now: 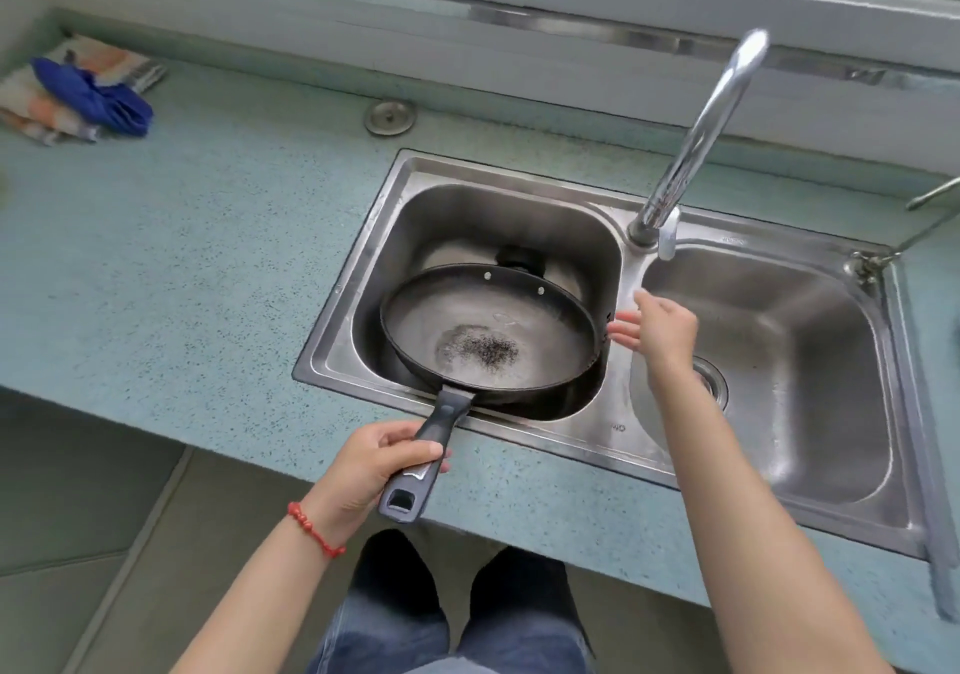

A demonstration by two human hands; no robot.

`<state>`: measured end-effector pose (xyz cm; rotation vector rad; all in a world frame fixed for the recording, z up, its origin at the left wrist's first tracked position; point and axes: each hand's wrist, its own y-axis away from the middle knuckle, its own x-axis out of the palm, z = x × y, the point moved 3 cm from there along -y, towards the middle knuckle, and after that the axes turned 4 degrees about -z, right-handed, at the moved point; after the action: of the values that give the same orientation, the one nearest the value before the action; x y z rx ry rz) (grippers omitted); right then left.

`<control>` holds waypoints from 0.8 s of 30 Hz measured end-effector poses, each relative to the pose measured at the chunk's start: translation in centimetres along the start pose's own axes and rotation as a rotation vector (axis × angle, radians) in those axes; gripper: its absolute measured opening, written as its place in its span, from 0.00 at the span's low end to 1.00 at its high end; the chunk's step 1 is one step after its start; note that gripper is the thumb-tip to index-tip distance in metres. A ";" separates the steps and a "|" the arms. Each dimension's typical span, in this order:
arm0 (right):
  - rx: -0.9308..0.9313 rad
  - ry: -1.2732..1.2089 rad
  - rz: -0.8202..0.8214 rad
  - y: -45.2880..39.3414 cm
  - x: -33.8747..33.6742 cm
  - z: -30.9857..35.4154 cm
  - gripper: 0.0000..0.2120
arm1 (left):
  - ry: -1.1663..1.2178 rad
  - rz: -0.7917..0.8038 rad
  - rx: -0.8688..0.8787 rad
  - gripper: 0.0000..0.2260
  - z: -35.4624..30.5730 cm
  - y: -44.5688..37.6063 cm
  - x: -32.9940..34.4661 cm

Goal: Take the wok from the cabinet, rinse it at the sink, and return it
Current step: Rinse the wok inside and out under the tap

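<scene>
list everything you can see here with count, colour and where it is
wok: 1, black, held over the left basin of the sink
sink: 1, steel, two basins, set in the countertop
tap: 1, chrome, behind the divider between the basins
drain cover: 1, silver, on the countertop behind the sink
countertop: 1, speckled blue-green, along the wall
cloths: a small pile, one dark blue on orange and white ones, far left corner
bracelet: 1, red, on the left wrist
left hand: 1, grips the wok's handle
right hand: 1, fingers straight, beside the wok's right rim, above the divider
</scene>
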<state>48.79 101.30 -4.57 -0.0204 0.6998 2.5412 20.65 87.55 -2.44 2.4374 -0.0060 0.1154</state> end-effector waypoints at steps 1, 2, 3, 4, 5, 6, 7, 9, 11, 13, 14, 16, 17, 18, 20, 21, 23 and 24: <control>0.000 -0.015 -0.018 -1.3 -0.1 0.6 0.08 | -0.005 -0.014 0.006 0.23 -0.1 0.2 0.0; -0.005 -0.027 -0.034 -2.4 -0.1 1.2 0.09 | -0.006 -0.025 0.009 0.23 -0.2 0.2 0.1; -0.015 -0.038 -0.046 -3.4 0.0 1.7 0.10 | -0.002 -0.036 0.008 0.23 -0.2 0.3 0.1; -0.027 -0.048 -0.055 -4.2 0.1 2.1 0.11 | 0.000 -0.046 0.005 0.23 -0.2 0.3 0.2; -0.045 -0.056 -0.066 -4.9 0.2 2.4 0.12 | -0.001 -0.053 0.001 0.23 -0.2 0.3 0.1; -0.064 -0.074 -0.075 -5.5 0.4 2.6 0.13 | -0.003 -0.057 -0.001 0.24 -0.1 0.3 0.2; -0.078 -0.105 -0.080 -5.9 0.5 2.7 0.13 | -0.005 -0.061 -0.004 0.24 -0.1 0.3 0.2; -0.072 -0.200 -0.080 -6.5 0.6 2.6 0.12 | -0.008 -0.075 -0.006 0.25 -0.1 0.4 0.2; -0.054 -0.292 -0.062 -6.7 0.5 2.2 0.11 | -0.007 -0.081 -0.012 0.25 0.0 0.4 0.1; -0.057 -0.325 -0.057 -7.1 0.1 2.2 0.11 | -0.006 -0.080 -0.017 0.25 -0.1 0.3 0.1; -0.060 -0.333 -0.064 -7.4 -0.3 2.3 0.11 | -0.007 -0.079 -0.020 0.25 -0.1 0.3 0.0; -0.061 -0.354 -0.086 -7.9 -1.2 2.5 0.11 | -0.009 -0.075 -0.020 0.25 -0.1 0.2 0.0; -0.058 -0.359 -0.093 -8.2 -1.6 2.6 0.10 | -0.008 -0.076 -0.019 0.25 0.0 0.2 0.0; -0.057 -0.357 -0.095 -8.3 -1.8 2.7 0.10 | -0.003 -0.080 -0.019 0.26 0.1 0.2 0.0; -0.062 -0.346 -0.098 -8.4 -1.9 2.7 0.10 | 0.006 -0.082 -0.026 0.27 0.2 0.2 0.0; -0.067 -0.346 -0.100 -8.4 -1.9 2.7 0.10 | 0.007 -0.082 -0.027 0.27 0.3 0.2 0.0; -0.092 -0.334 -0.107 -8.4 -1.7 2.9 0.10 | 0.010 -0.080 -0.026 0.27 0.3 0.2 -0.1; -0.109 -0.318 -0.109 -8.5 -1.6 3.1 0.11 | 0.010 -0.078 -0.025 0.27 0.3 0.2 -0.1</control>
<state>54.53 108.32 -5.70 0.2940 0.4236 2.3988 20.60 87.23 -2.53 2.4088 0.0917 0.0923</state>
